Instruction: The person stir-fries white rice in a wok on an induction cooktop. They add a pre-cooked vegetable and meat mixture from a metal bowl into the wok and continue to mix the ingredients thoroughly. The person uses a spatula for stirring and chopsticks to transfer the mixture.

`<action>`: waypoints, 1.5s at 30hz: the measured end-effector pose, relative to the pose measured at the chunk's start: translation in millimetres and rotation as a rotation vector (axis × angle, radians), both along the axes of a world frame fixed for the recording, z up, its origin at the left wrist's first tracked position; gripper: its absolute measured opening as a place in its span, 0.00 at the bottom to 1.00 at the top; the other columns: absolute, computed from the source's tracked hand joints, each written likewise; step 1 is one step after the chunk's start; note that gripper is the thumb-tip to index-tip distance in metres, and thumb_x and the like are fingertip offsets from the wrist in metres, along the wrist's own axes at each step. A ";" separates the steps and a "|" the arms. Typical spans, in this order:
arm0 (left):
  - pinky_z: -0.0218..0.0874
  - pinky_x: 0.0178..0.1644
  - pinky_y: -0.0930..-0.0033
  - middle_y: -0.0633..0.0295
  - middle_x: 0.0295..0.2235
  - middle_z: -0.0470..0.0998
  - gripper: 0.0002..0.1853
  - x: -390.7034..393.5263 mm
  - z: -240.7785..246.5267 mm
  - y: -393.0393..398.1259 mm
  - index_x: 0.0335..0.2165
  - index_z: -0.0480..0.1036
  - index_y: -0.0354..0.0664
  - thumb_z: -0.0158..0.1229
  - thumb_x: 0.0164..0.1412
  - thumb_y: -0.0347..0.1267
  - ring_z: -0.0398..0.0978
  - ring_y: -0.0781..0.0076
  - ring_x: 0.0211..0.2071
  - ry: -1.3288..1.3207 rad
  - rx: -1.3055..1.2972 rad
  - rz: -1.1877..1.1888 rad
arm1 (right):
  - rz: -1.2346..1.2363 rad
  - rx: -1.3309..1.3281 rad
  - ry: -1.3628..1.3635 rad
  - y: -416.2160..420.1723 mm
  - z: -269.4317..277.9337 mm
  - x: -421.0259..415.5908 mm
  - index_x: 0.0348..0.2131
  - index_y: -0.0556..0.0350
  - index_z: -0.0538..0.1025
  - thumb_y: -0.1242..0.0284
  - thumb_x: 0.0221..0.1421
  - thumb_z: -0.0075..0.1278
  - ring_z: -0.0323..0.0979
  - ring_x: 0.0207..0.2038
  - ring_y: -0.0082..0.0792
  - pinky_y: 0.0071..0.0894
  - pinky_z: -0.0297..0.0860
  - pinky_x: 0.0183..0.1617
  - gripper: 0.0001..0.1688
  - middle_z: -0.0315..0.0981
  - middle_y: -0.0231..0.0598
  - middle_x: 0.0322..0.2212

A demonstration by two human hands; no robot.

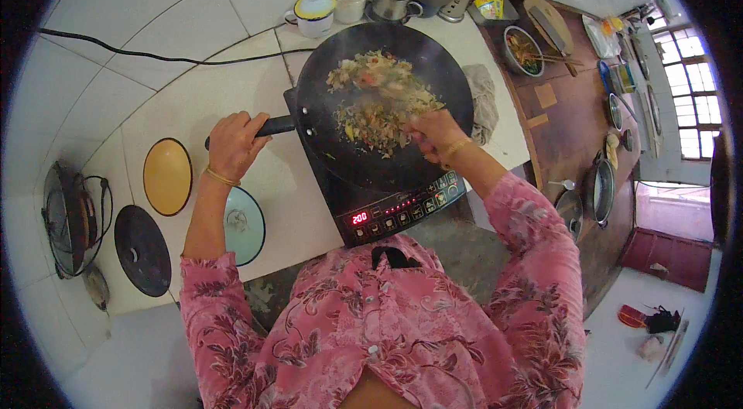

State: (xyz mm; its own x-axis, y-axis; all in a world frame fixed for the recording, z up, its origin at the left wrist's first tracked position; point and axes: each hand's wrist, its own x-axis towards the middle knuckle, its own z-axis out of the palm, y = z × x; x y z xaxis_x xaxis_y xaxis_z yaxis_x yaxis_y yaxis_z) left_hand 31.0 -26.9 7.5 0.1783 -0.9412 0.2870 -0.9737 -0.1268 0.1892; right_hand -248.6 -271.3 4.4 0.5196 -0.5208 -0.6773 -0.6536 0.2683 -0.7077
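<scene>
A black wok (pixel 447 78) stands on a black induction cooker (pixel 354 229) with a lit red display. My left hand (pixel 237 139) is wrapped around the wok's black handle (pixel 276 126). Inside the wok lies a steaming mix of chopped food (pixel 377 78) with pale, green and red bits. Over the wok's right part is my right hand (pixel 435 133), its fingers curled at the edge of the food. They seem to grip a utensil, but it is mostly hidden and I cannot tell its kind.
Left of the cooker lie a yellow plate (pixel 167 177), a dark lid (pixel 142 251) and a light green enamel dish (pixel 244 226). Behind the wok stand an enamel mug (pixel 314 17) and a glass jar (pixel 350 2). A grey cloth (pixel 483 101) lies at its right, and a bowl of food (pixel 519 52) beyond.
</scene>
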 end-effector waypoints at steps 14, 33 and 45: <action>0.57 0.29 0.61 0.60 0.23 0.66 0.20 0.4 -1.2 -7.1 0.39 0.71 0.46 0.62 0.44 0.36 0.67 0.60 0.25 -0.043 -0.008 -0.029 | 0.634 -0.320 0.073 -56.9 5.0 -13.3 0.27 0.59 0.74 0.66 0.52 0.48 0.61 0.11 0.23 0.26 0.55 0.10 0.13 0.65 0.30 0.14; 0.57 0.29 0.62 0.61 0.22 0.66 0.19 -0.3 0.0 -7.4 0.36 0.72 0.46 0.64 0.41 0.34 0.66 0.61 0.25 -0.023 0.015 0.007 | 1.198 -1.157 0.007 -0.2 26.6 -36.4 0.26 0.52 0.74 0.74 0.39 0.50 0.74 0.27 0.40 0.40 0.70 0.28 0.07 0.72 0.40 0.23; 0.57 0.29 0.62 0.60 0.22 0.66 0.20 0.8 -1.1 -11.3 0.37 0.72 0.45 0.64 0.40 0.35 0.66 0.60 0.24 -0.015 -0.027 -0.036 | 1.009 -1.181 0.280 -99.0 -23.1 -50.7 0.28 0.51 0.76 0.72 0.41 0.52 0.72 0.28 0.43 0.40 0.70 0.32 0.08 0.73 0.41 0.25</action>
State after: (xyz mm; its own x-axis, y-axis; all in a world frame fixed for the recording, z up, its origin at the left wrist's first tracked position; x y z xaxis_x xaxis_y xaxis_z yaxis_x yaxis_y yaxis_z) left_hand 31.8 -38.1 6.3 0.1403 -0.9387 0.3150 -0.9803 -0.0871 0.1773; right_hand -299.3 -370.3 -18.8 0.8980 -0.3341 -0.2862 -0.3556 -0.9343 -0.0250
